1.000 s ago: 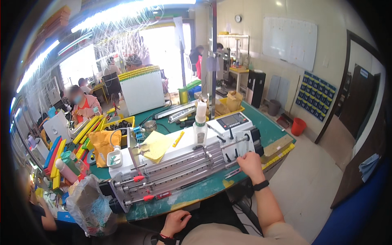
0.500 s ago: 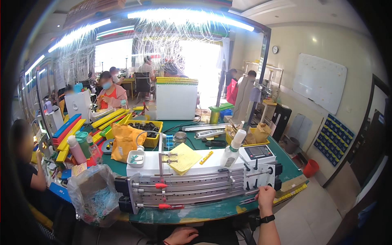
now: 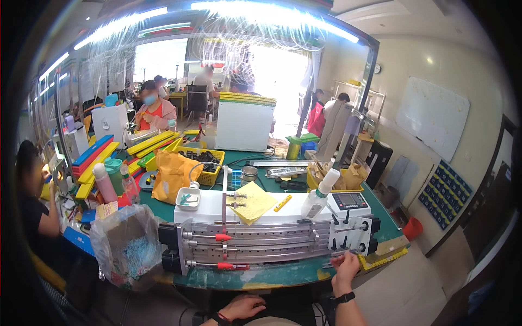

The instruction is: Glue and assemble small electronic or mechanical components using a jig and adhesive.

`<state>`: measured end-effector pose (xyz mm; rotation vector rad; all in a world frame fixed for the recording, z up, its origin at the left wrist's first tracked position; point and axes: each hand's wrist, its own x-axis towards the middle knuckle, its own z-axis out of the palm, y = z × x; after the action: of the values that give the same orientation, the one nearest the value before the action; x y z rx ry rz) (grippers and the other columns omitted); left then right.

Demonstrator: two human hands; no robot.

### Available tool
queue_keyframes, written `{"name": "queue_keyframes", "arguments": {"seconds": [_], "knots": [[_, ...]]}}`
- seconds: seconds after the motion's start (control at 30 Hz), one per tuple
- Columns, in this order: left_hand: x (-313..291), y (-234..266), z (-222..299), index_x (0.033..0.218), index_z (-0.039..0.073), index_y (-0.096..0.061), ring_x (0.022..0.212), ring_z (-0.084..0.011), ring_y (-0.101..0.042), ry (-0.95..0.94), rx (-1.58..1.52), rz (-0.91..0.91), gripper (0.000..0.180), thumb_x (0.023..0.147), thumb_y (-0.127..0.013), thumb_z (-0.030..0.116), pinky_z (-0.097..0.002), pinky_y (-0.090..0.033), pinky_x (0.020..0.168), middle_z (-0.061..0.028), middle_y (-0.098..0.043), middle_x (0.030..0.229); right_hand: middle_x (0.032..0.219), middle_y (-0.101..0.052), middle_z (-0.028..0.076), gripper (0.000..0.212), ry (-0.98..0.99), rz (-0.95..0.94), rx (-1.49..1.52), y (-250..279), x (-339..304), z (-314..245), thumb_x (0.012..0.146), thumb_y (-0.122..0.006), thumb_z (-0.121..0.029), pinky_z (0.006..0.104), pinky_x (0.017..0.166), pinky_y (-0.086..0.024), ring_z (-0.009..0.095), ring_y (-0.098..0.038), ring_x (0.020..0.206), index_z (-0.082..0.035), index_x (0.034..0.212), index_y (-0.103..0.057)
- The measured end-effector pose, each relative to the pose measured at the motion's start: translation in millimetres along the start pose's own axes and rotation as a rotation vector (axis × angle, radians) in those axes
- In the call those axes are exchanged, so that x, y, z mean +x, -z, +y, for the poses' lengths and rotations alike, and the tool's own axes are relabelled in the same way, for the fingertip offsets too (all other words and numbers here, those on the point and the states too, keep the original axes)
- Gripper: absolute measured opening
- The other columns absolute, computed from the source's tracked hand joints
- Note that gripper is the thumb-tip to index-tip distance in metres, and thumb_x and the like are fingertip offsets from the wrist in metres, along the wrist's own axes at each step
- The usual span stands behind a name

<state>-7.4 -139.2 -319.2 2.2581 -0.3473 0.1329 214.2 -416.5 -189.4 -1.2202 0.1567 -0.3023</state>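
A long metal rail machine (image 3: pixel 277 245) with several parallel rods lies along the near edge of the green table. By its right end plate is my right hand (image 3: pixel 346 269), fingers closed in a pinch; whatever is between them is too small to make out. The tip of a thin grey tool (image 3: pixel 327 266) shows just left of these fingers on the tabletop. My left hand (image 3: pixel 246 307) rests on my lap below the table edge, empty, its fingers loosely stretched. Two red-tipped parts (image 3: pixel 232 266) sit on the machine's left side.
A clear bag-lined bin (image 3: pixel 122 239) holding pale blue strands stands left of the machine. Behind are a white spray bottle (image 3: pixel 321 195), a control panel (image 3: pixel 348 201), yellow paper (image 3: pixel 251 202), an orange bag (image 3: pixel 173 176) and a small white tray (image 3: pixel 188 199). Other people sit further off.
My right hand has moved left and slightly down from the machine's right end, toward the thin grey tool. My left hand stays on my lap. The whole view has shifted a little.
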Motion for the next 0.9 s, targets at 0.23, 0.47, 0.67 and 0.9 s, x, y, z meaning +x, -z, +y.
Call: {"name": "queue_keyframes", "arguments": {"seconds": [0.23,0.47,0.67,0.9], "knots": [[-1,3,0,0.117,0.012,-0.079,0.103,-0.0365,-0.075,0.085,-0.002,-0.093,0.033,0.105,-0.067,0.041,-0.0461,-0.06,0.089,-0.0111,-0.078,0.113,0.103,-0.063,0.01,0.015,-0.216,-0.041,0.403,-11,-26,0,0.112,-0.058,-0.016,0.0474,0.102,-0.063,0.03,-0.075,0.1,-0.003,0.104,-0.055],[-8,-14,-19,0.121,0.012,-0.077,0.105,-0.0382,-0.074,0.036,-0.016,-0.073,0.036,0.106,-0.066,0.043,-0.0478,-0.059,0.089,-0.0146,-0.078,0.113,0.093,-0.068,0.006,0.011,-0.348,-0.077,0.416,-14,-46,2,0.111,-0.062,-0.015,0.0424,0.096,-0.066,0.019,-0.072,0.09,-0.005,0.106,-0.062],[-3,13,13,0.121,0.011,-0.077,0.1,-0.0363,-0.075,0.118,-0.049,-0.141,0.036,0.107,-0.067,0.042,-0.0431,-0.06,0.085,-0.0141,-0.078,0.108,0.091,-0.061,0.001,0.007,-0.325,-0.085,0.316,1,-27,26,0.11,-0.057,-0.014,0.042,0.088,-0.059,0.02,-0.062,0.083,-0.011,0.103,-0.059],[-4,13,33,0.138,0.007,-0.071,0.117,-0.0222,-0.074,-0.004,-0.518,-0.007,0.034,0.109,-0.071,0.026,-0.0355,-0.058,0.101,-0.0107,-0.077,0.127,0.096,-0.064,0.002,0.012,-0.524,-0.119,0.469,21,0,84,0.109,-0.055,-0.013,0.0375,0.082,-0.058,0.019,-0.066,0.087,-0.008,0.1,-0.06]]}}
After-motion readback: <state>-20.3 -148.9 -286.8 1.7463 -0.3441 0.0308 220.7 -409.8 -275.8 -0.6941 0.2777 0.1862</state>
